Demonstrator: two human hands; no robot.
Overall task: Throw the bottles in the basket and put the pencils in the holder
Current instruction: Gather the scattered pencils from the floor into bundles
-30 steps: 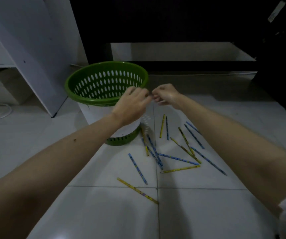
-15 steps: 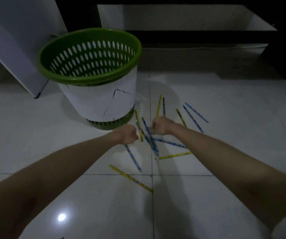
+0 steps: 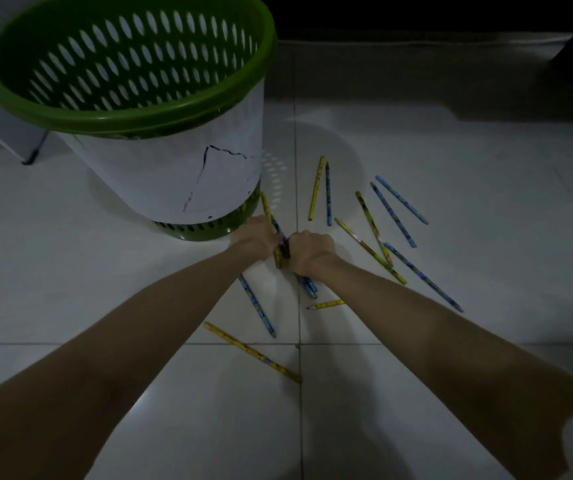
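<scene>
A cluster of yellow and blue pencils [image 3: 281, 249] is being gathered on the tiled floor [image 3: 451, 168], just in front of the green basket [image 3: 132, 119]. The left hand [image 3: 256, 233] and right hand [image 3: 309, 249] are curled closed around it, knuckles nearly touching. More pencils lie scattered to the right and nearer the camera. The pencil-collecting step is judged under way. No holder is seen, so one must be found once the bundle is lifted.

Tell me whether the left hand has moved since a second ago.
Yes. The left hand dropped from the green basket's rim to the floor by its base, among the pencils.
</scene>
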